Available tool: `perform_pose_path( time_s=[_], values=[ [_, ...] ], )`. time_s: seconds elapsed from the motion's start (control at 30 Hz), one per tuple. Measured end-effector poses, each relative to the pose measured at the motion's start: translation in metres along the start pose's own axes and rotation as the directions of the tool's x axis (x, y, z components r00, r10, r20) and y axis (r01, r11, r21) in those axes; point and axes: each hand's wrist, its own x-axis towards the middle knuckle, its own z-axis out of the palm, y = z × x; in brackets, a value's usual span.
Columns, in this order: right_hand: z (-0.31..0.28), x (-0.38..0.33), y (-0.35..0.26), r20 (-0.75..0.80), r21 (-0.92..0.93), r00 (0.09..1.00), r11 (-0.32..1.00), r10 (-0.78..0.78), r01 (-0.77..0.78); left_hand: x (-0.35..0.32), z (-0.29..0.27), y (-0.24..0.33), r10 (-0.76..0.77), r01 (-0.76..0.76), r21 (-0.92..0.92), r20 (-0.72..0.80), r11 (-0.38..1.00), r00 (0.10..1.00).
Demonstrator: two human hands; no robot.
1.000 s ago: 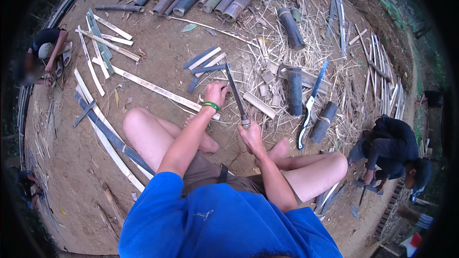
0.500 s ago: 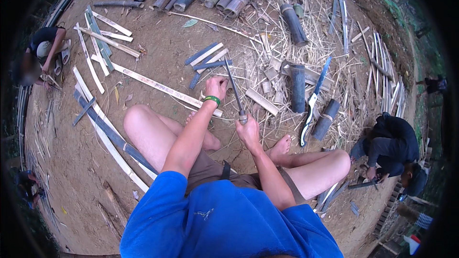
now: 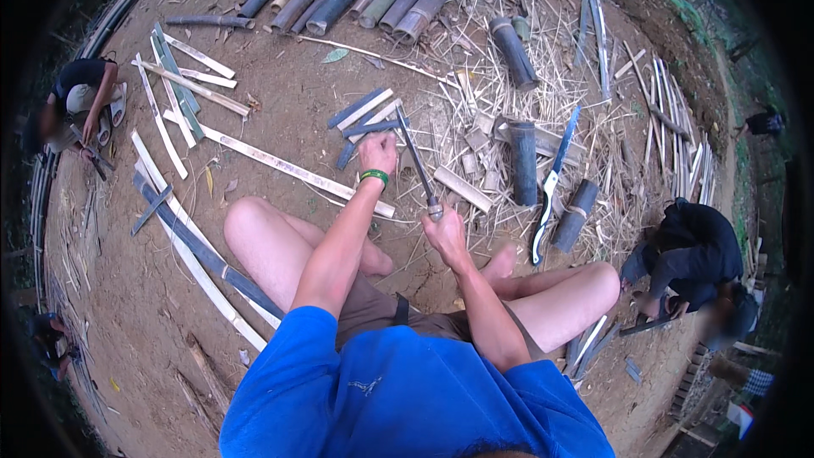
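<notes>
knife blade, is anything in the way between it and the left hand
Nothing visible is: the left hand sits just left of the knife blade, with only littered ground showing in the gap. Whether that hand pinches something small is unclear.

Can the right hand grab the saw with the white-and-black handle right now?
Probably not just now: the right hand grips a knife. With that put down, likely yes: the saw lies uncovered to its right.
</notes>
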Motion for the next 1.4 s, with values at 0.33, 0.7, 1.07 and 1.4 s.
perform_pose_path(
  time_s=[0.33,0.7,1.07,1.4],
  values=[
    [-0.002,0.001,0.011,-0.072,0.026,0.997,1.0,-0.004,0.005,-0.033,-0.015,0.172,0.829,-0.839,-0.133,0.299,0.527,0.473],
    [0.005,0.001,0.037,-0.086,-0.015,0.996,1.0,-0.012,0.011,-0.03,0.011,0.151,0.715,-0.783,-0.079,0.471,0.617,0.516],
    [0.017,-0.006,0.056,-0.009,0.095,0.996,0.992,0.083,-0.082,-0.033,0.014,0.023,0.142,-0.143,-0.066,-0.017,0.987,0.99],
    [0.021,-0.011,0.049,-0.042,0.04,0.999,0.999,0.025,-0.024,-0.05,0.024,-0.018,0.271,-0.306,0.12,0.241,0.945,0.932]
  ],
)
